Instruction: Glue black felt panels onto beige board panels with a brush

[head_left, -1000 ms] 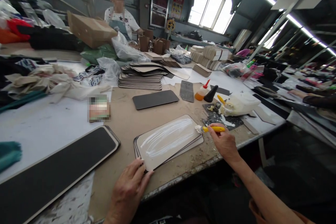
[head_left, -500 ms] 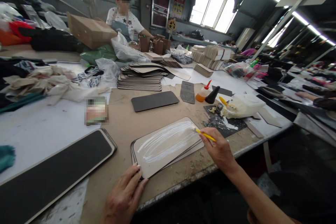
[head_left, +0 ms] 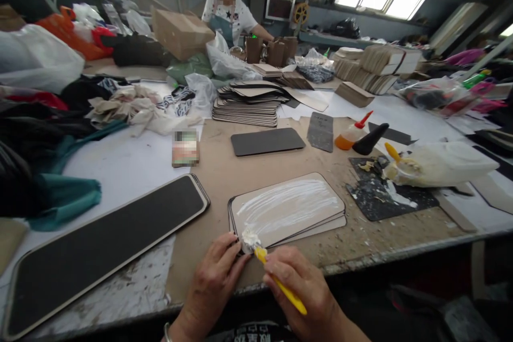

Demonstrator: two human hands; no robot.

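Observation:
A small stack of rounded beige boards [head_left: 292, 208] lies near the table's front edge, its top board streaked with white glue. My right hand [head_left: 302, 288] is closed round a yellow-handled brush [head_left: 276, 278], whose white, glue-laden bristles touch the board's near left corner. My left hand [head_left: 214, 278] rests beside that corner, fingers spread and pressing flat on the board's edge and the table.
A long black board [head_left: 104, 248] lies at the left. A glue-smeared black mat [head_left: 385, 197], a white glue container [head_left: 441, 163], an orange bottle [head_left: 350, 136] and a dark board [head_left: 266, 141] are further back. Stacked boards [head_left: 246, 107], fabric heaps and another person [head_left: 228, 10] fill the far side.
My right hand carried the brush from the board's far right end to its near left corner, close to my left hand. The view shifted right and tilted downward.

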